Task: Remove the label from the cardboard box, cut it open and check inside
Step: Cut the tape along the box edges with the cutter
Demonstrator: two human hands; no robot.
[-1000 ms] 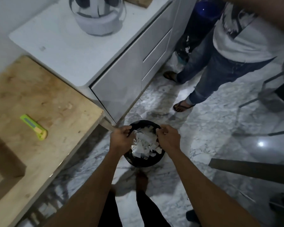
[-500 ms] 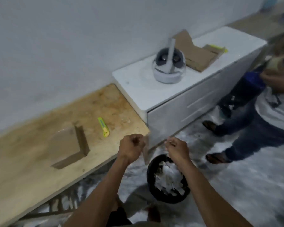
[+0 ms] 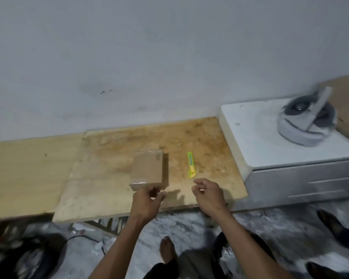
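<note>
A small brown cardboard box (image 3: 147,168) lies flat on the wooden table (image 3: 101,178), with clear tape on its near edge and no label showing on top. My left hand (image 3: 147,200) hovers just in front of the box's near edge, fingers curled and apart, holding nothing. My right hand (image 3: 208,195) is over the table's front edge, fingers loosely spread and empty. A yellow-green utility knife (image 3: 191,164) lies on the table right of the box, just beyond my right hand.
A white cabinet (image 3: 270,141) stands right of the table, with a grey-white headset (image 3: 306,121) and flat cardboard (image 3: 343,109) on it. A black waste bin (image 3: 220,250) sits on the marble floor beneath my right arm. Another person's feet (image 3: 330,222) are at the far right.
My view has swung from the waste bin on the floor up to the table. Both hands have left the bin and now hover by the box and the knife.
</note>
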